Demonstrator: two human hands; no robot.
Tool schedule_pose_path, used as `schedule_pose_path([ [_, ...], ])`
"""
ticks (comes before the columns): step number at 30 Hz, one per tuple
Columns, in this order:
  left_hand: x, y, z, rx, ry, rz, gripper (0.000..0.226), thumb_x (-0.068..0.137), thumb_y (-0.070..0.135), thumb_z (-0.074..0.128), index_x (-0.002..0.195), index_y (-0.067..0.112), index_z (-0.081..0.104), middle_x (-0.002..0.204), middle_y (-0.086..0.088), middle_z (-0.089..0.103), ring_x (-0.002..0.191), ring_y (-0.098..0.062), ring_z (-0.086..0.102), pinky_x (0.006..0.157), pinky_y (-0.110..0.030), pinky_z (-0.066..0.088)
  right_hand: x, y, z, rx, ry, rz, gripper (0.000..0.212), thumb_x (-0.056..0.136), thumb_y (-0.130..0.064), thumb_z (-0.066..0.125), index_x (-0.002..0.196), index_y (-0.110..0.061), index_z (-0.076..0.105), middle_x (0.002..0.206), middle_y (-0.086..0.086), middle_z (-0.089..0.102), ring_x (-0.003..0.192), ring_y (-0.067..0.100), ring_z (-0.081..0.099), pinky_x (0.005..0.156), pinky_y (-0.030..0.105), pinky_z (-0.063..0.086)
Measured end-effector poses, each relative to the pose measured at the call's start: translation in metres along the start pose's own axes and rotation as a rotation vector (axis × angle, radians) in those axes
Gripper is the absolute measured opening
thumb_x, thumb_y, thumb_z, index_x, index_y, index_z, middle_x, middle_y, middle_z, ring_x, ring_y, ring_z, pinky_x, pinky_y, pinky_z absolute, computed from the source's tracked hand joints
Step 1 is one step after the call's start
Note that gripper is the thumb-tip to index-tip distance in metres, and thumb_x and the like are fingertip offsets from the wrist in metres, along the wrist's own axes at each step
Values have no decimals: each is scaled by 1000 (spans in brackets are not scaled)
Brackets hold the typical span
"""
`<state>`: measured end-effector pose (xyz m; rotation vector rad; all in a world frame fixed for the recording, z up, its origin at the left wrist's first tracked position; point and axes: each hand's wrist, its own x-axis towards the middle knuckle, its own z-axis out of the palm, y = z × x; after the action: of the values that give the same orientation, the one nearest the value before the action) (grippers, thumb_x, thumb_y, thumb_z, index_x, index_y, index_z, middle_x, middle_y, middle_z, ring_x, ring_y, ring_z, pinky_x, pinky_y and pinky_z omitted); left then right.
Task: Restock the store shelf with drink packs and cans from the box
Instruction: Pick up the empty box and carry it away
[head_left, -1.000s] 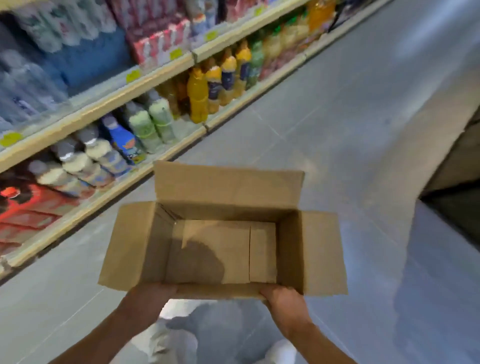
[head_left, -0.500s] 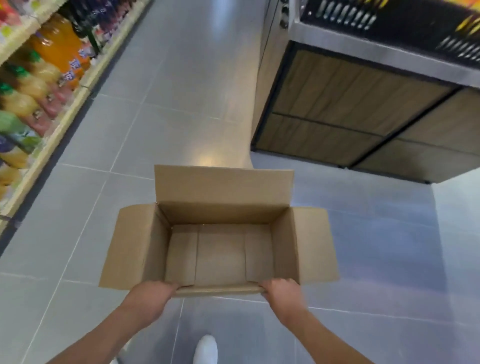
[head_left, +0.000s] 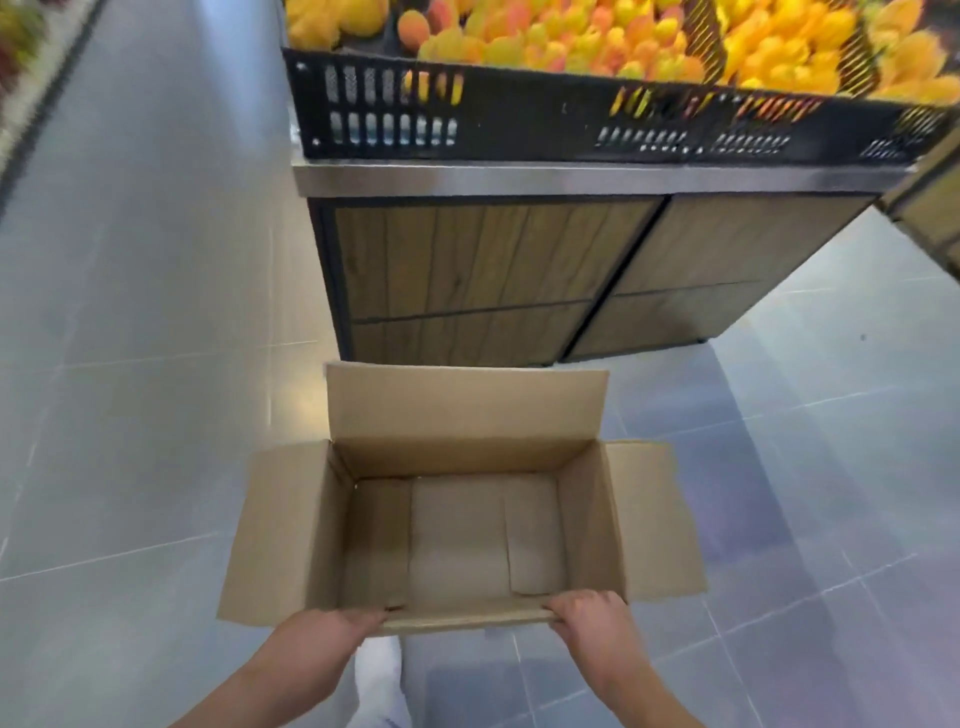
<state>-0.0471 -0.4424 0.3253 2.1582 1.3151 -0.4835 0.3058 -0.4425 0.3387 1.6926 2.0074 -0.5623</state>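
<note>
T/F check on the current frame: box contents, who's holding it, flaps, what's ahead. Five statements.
1. The cardboard box is full of drink cans. False: it is empty, bare bottom showing.
2. Both the left hand and the right hand grip the box's near edge. True.
3. The box flaps are taped shut. False: they are folded open.
4. A black crate of yellow-orange fruit sits on the wood-panelled stand ahead. True.
5. The box rests on the floor. False: it is carried in the hands.
</note>
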Motion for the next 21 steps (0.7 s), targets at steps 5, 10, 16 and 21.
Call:
schedule_pose_path([
  [5,112,19,-55,20,-42,77,72,85,-1,37,146,37,32,132,1,62,109,-26,64,88,-39,52,66,76,-34,-63,15,113,32,98,-39,46,124,-31,62,115,-3,71,111,21,62,90,33,42],
  [10,230,46,-97,31,-58,112,69,87,2,40,146,39,34,134,1,61,113,-27,63,90,-37,49,138,158,-53,-6,21,197,27,99,-35,47,119,-33,64,111,-4,71,107,20,62,85,33,39],
  [16,378,69,-108,92,-84,118,67,88,3,40,146,35,32,122,-6,65,106,-33,64,87,-45,49,251,268,-45,-54,1,189,22,98,-33,47,112,-31,64,108,-3,72,102,21,65,76,33,36],
  [21,535,82,-82,107,71,83,51,86,15,50,129,41,58,102,4,71,89,-14,71,76,-22,52,401,373,-15,-109,2,107,22,95,-43,55,110,-34,69,110,0,73,105,20,67,84,30,48],
])
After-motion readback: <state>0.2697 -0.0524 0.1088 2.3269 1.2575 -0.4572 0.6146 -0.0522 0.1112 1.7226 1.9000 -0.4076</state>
